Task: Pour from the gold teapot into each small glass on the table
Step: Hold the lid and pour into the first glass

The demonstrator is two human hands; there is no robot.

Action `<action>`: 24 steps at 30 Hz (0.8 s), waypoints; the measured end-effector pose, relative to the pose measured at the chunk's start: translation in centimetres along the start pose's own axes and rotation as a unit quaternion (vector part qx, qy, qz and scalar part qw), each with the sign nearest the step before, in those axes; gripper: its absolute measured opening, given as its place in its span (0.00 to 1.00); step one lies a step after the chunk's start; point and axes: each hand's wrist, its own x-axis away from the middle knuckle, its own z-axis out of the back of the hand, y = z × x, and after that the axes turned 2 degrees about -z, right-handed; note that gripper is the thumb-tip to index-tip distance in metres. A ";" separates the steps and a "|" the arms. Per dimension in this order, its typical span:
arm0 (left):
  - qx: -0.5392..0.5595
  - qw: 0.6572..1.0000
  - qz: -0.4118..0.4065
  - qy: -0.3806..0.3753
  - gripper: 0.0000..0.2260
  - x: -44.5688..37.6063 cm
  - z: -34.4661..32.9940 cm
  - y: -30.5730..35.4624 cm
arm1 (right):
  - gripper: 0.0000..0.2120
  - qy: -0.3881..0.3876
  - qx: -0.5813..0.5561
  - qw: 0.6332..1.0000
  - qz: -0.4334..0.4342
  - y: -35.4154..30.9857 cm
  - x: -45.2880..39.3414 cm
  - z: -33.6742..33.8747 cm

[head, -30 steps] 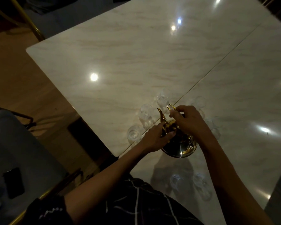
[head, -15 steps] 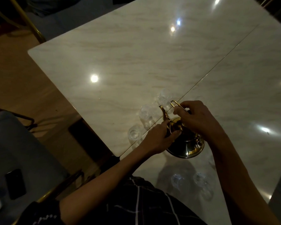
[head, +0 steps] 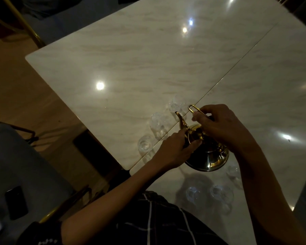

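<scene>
The gold teapot (head: 209,159) is tilted over the marble table (head: 131,68), its spout (head: 181,121) pointing up and left toward the far glasses. My right hand (head: 219,126) grips its wire handle (head: 193,109). My left hand (head: 175,151) presses on the pot's lid and shoulder. Small clear glasses stand around it: one (head: 144,144) at the left near the table edge, one (head: 157,122) beyond it, one (head: 175,106) just past the spout. Two more (head: 193,193) (head: 221,193) stand near my body, and another (head: 234,171) is partly hidden by my right forearm.
A gold seam (head: 237,68) runs diagonally between two table slabs. The table's left edge and corner (head: 125,167) lie close to my left arm. A grey chair seat (head: 16,165) at the left holds a dark phone (head: 16,202). Wood floor lies beyond.
The teapot and both hands have shifted right and slightly away across the table, from near the left glasses toward the glass just past the spout. My grip is unchanged.
</scene>
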 end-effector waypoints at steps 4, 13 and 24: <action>-0.003 1.000 -0.006 -0.002 0.22 0.0 -0.1 0.3 | 0.10 0.003 0.008 1.000 0.003 -0.1 0.2 0.2; -0.007 1.000 -0.005 -0.007 0.22 0.3 -0.4 0.7 | 0.12 0.002 0.023 1.000 0.002 0.0 0.4 0.5; -0.005 1.000 -0.007 -0.009 0.22 0.2 -0.5 1.1 | 0.12 -0.002 0.016 1.000 -0.005 0.0 0.9 1.2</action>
